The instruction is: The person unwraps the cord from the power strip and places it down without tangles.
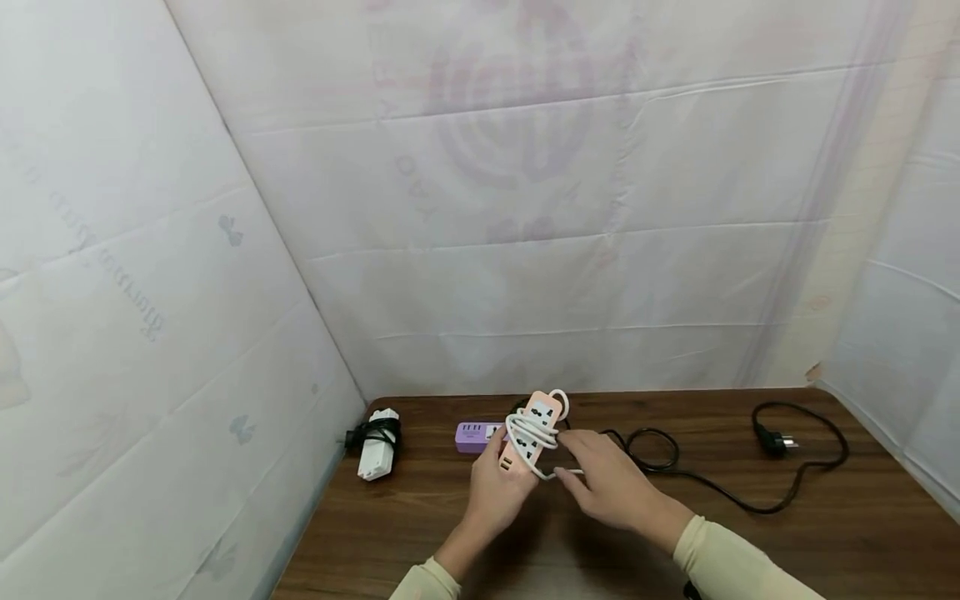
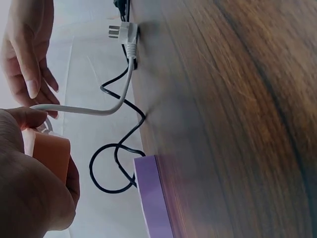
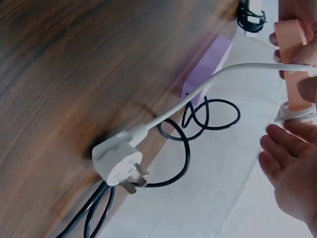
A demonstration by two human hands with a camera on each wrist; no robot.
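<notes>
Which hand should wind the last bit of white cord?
Probably the right hand: it is free and beside the loose white cord, while the left hand grips the orange strip.

Three power strips are in view: one pink power strip point(image 1: 534, 436) wrapped in its white cord point(image 1: 527, 431), one purple power strip point(image 1: 477, 436), and one white power strip point(image 1: 377, 451) bundled with a black cord. There are two loose plugs: one white plug point(image 3: 117, 164) and one black plug point(image 1: 772, 439). One counter point(image 1: 825, 533) carries them. Two hands work there, the left hand point(image 1: 498, 490) and the right hand point(image 1: 611, 481).
</notes>
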